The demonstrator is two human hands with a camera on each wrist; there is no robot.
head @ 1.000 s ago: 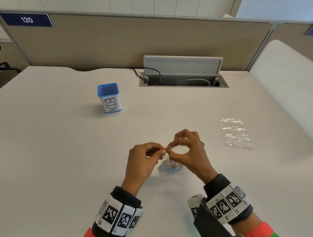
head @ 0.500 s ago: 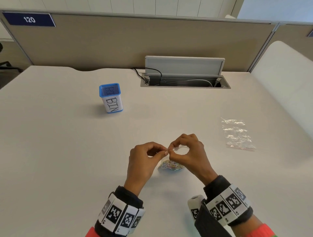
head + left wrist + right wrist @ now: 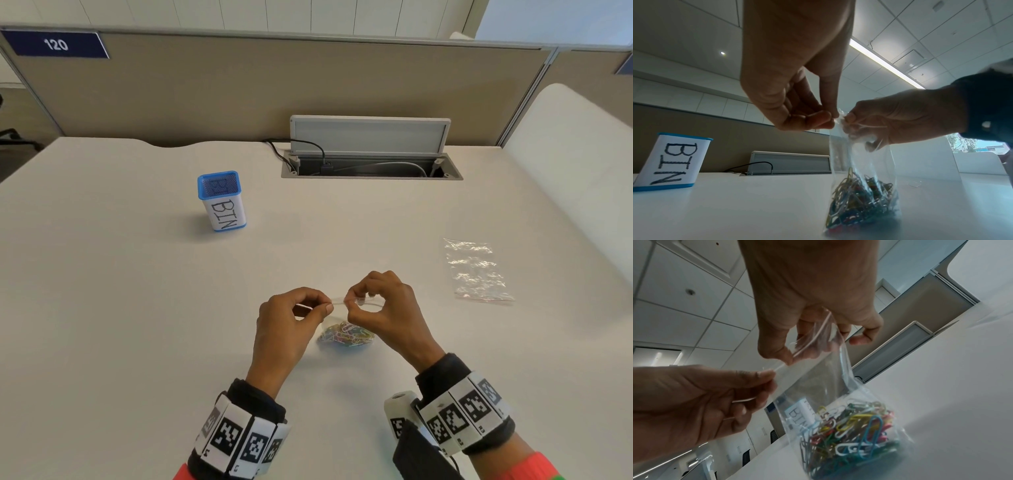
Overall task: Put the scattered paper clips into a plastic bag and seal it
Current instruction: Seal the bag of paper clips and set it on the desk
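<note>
A clear plastic bag (image 3: 339, 302) stands upright on the white table (image 3: 137, 308), with a heap of coloured paper clips (image 3: 346, 337) in its bottom. My left hand (image 3: 323, 306) pinches the left end of the bag's top strip between thumb and forefinger. My right hand (image 3: 352, 301) pinches the same strip just to the right. The left wrist view shows the bag (image 3: 859, 162) hanging from both pinches, clips (image 3: 861, 204) resting on the table. In the right wrist view the strip runs between the right hand (image 3: 791, 357) and the left hand (image 3: 770, 375), above the clips (image 3: 855, 431).
A blue-rimmed box labelled BIN (image 3: 222, 202) stands at the back left. A second, empty plastic bag (image 3: 476, 270) lies flat to the right. An open cable hatch (image 3: 370, 164) with cords sits at the table's far edge, under a partition wall.
The two pinches, touching before, have drawn a little apart along the bag's top strip, so a short piece of strip shows between them. The bag stays in place.
</note>
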